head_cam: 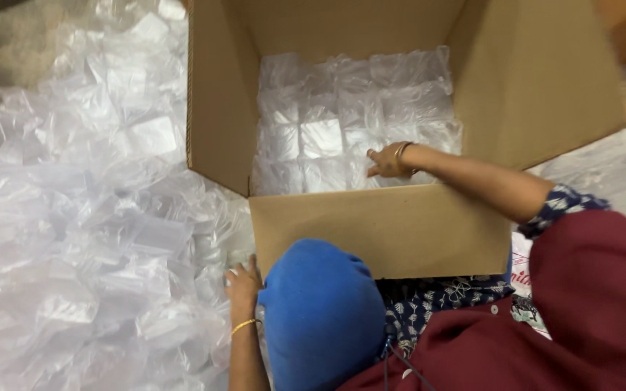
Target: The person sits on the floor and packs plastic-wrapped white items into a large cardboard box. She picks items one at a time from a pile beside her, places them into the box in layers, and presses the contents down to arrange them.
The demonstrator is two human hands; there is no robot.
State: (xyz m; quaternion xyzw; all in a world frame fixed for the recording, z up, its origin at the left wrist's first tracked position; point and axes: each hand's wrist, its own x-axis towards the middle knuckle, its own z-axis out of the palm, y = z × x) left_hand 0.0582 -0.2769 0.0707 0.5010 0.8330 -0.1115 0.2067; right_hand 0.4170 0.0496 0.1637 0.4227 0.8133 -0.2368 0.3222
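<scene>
Head view: the right hand (387, 162), fingers loosely curled and holding nothing, presses on clear plastic packets (342, 123) inside the open brown cardboard box (378, 228); the left hand (243, 286) rests flat on loose packets (96, 239) beside it.

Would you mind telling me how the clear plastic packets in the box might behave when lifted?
The packets look thin and crinkled, so probably floppy and light. Their glossy film may slip from the right hand. The loose pile suggests they slide easily.
</scene>
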